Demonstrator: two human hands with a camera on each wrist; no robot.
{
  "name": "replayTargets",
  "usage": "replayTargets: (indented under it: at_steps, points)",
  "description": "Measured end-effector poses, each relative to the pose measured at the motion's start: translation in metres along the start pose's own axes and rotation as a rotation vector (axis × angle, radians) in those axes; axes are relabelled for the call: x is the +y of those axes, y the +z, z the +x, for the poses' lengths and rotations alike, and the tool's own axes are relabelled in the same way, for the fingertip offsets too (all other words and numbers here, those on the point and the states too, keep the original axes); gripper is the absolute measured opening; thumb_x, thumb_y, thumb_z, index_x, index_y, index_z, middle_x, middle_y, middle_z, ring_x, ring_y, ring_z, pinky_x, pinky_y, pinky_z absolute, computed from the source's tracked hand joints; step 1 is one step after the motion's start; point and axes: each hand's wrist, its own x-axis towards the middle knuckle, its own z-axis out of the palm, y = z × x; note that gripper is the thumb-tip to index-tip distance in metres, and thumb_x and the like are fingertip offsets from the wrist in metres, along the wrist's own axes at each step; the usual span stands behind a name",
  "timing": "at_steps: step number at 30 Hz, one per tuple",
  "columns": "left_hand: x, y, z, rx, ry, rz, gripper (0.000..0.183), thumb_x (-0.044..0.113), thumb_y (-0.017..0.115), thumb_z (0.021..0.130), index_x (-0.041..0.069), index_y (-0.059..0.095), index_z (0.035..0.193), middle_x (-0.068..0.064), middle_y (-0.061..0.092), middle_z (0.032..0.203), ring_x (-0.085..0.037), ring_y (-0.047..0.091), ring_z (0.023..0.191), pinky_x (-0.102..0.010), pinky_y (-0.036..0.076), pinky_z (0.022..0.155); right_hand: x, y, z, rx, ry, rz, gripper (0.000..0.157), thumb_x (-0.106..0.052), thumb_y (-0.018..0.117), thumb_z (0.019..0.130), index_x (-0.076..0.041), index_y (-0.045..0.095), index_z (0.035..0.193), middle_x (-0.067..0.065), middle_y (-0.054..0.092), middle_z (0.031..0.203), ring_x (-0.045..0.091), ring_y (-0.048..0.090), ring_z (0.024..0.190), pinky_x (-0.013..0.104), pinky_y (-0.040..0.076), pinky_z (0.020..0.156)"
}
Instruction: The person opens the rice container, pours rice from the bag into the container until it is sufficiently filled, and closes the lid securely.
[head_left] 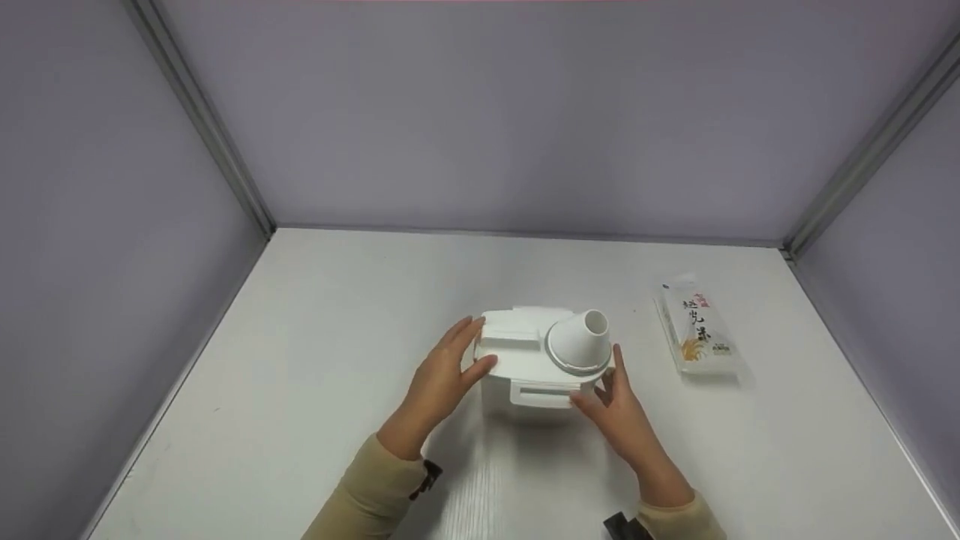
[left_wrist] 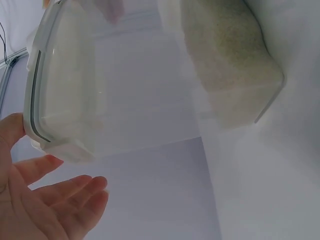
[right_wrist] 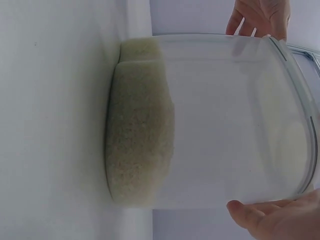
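A clear rice container (right_wrist: 210,120) stands on the table, with pale rice (right_wrist: 140,135) in its lower part. Its white lid (head_left: 517,364) carries a cone-shaped white cup (head_left: 581,341), and a latch flap (head_left: 545,394) juts out at the front. My left hand (head_left: 442,371) grips the lid's left end, thumb on top; the left wrist view shows its other fingers (left_wrist: 85,200) spread below the rim. At the lid's right front corner, my right hand (head_left: 619,412) holds on, thumb by the latch and a finger along the right side.
A sealed plastic bag of rice (head_left: 697,330) with printed lettering lies to the right of the container on the white table (head_left: 300,360). Grey panels (head_left: 510,120) enclose the table at the back and both sides.
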Motion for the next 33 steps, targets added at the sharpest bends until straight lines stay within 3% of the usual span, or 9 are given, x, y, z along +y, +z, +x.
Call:
replayTargets:
  at_steps: [4, 8, 19, 27, 33]
  points:
    - [-0.006, -0.001, 0.0, -0.04, 0.051, -0.076, 0.062, 0.04, 0.057, 0.091, 0.012, 0.036, 0.144, -0.017, 0.034, 0.145, -0.034, 0.033, 0.131, -0.051, 0.032, 0.103, 0.0, 0.001, -0.001, -0.008, 0.012, -0.023, 0.112, -0.03, 0.074, 0.08, -0.009, -0.013, 0.148, 0.025, 0.004, 0.152, 0.038, 0.015, 0.137, 0.045, 0.025, 0.107]
    - [-0.009, -0.002, 0.001, -0.056, 0.085, -0.14, 0.061, 0.041, 0.055, 0.092, 0.009, 0.039, 0.141, -0.017, 0.036, 0.144, -0.032, 0.032, 0.133, -0.049, 0.029, 0.105, -0.002, 0.002, 0.0, -0.006, 0.025, -0.022, 0.114, -0.031, 0.075, 0.079, -0.013, -0.014, 0.148, 0.024, 0.005, 0.152, 0.037, 0.015, 0.138, 0.045, 0.025, 0.108]
    - [-0.011, -0.001, 0.005, -0.059, 0.077, -0.187, 0.056, 0.039, 0.059, 0.09, 0.008, 0.045, 0.135, -0.014, 0.04, 0.142, -0.029, 0.033, 0.132, -0.044, 0.028, 0.107, 0.001, 0.0, 0.004, -0.015, 0.029, -0.032, 0.113, -0.03, 0.074, 0.081, -0.011, -0.015, 0.147, 0.025, 0.007, 0.151, 0.037, 0.016, 0.137, 0.044, 0.026, 0.107]
    - [-0.012, 0.001, 0.004, -0.028, 0.11, -0.212, 0.052, 0.037, 0.065, 0.087, 0.008, 0.051, 0.127, -0.014, 0.043, 0.139, -0.029, 0.036, 0.131, -0.045, 0.03, 0.105, 0.002, -0.002, 0.007, -0.005, 0.009, -0.009, 0.111, -0.031, 0.073, 0.082, -0.01, -0.014, 0.148, 0.021, 0.006, 0.153, 0.033, 0.015, 0.139, 0.039, 0.025, 0.108]
    - [-0.012, 0.0, -0.001, -0.018, 0.091, -0.255, 0.053, 0.039, 0.068, 0.084, 0.008, 0.054, 0.125, -0.015, 0.043, 0.139, -0.031, 0.036, 0.131, -0.048, 0.033, 0.103, 0.005, -0.002, 0.007, 0.004, -0.019, -0.015, 0.106, -0.031, 0.071, 0.083, -0.007, -0.01, 0.148, 0.02, 0.006, 0.153, 0.032, 0.015, 0.139, 0.039, 0.025, 0.108]
